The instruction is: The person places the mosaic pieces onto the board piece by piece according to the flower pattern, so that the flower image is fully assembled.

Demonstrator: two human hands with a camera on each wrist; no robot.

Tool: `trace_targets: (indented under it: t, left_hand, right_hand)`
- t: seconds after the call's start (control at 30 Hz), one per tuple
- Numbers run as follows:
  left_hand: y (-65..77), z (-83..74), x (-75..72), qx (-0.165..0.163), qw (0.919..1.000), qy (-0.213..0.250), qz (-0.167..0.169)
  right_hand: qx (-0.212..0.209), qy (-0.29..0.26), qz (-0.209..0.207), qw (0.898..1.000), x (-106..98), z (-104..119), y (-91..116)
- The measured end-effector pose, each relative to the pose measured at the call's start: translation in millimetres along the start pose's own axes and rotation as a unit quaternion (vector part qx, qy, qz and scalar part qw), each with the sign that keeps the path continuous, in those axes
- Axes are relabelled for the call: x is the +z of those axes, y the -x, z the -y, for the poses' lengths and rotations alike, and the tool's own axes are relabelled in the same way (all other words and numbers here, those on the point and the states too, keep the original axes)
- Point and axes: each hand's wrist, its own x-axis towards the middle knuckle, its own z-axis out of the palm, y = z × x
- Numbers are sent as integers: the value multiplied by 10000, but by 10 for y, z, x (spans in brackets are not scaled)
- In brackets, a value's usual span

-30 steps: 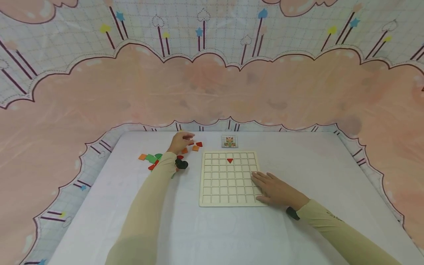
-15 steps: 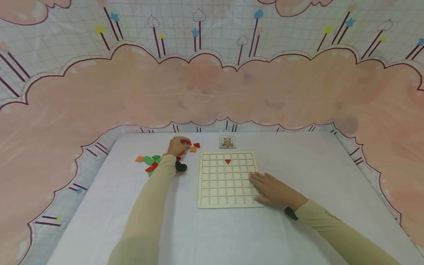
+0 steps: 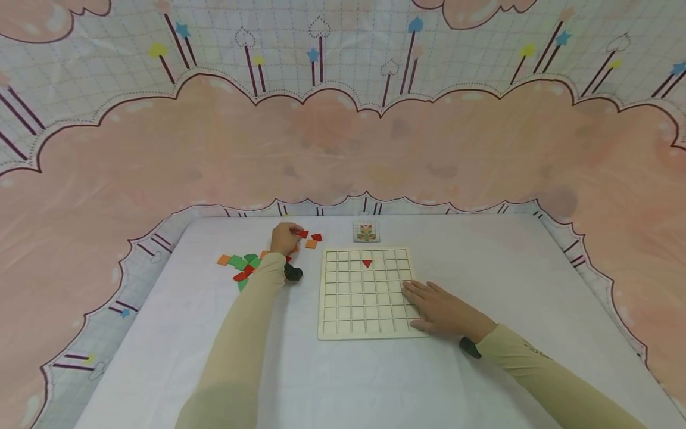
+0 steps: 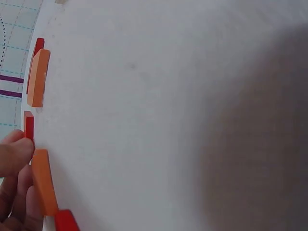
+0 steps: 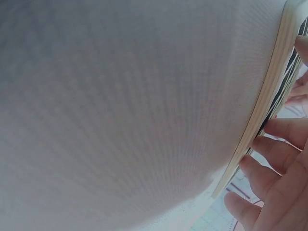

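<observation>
My left hand is at the back left of the table, its thumb and fingertips pinching a small red tile. Just beyond the fingers lie another red tile and an orange square tile. Below the hand in the left wrist view is one more orange tile. My right hand rests flat, fingers extended, over the right edge of a pale wooden grid board. A red triangle sits in a cell near the board's top row.
Several green, red and orange tiles lie left of the board, among them a green tile and an orange one; my left forearm partly covers them. Behind the board lies a small pattern card. A white cloth covers the table.
My left hand has drawn slightly back to the left, and its fingers have closed on the red tile. The right hand keeps its place on the board. The head view has shifted slightly.
</observation>
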Motion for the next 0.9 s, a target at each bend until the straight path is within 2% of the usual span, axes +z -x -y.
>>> trace_targets:
  t: [0.3, 0.6, 0.7, 0.9]
  left_hand:
    - [-36, 12, 43, -152, 9997, 100, -156]
    - [85, -124, 40, -229, 9991, -168, -331]
    - [65, -117, 40, -248, 9991, -218, -274]
    - [-37, -42, 29, -331, 9992, -209, 61]
  right_hand:
    - [64, 0, 44, 10000, 13, -4, 6]
    - [19, -3, 4, 10000, 14, 8, 5]
    - [18, 42, 8, 10000, 25, 1, 3]
    - [26, 52, 22, 10000, 23, -15, 1]
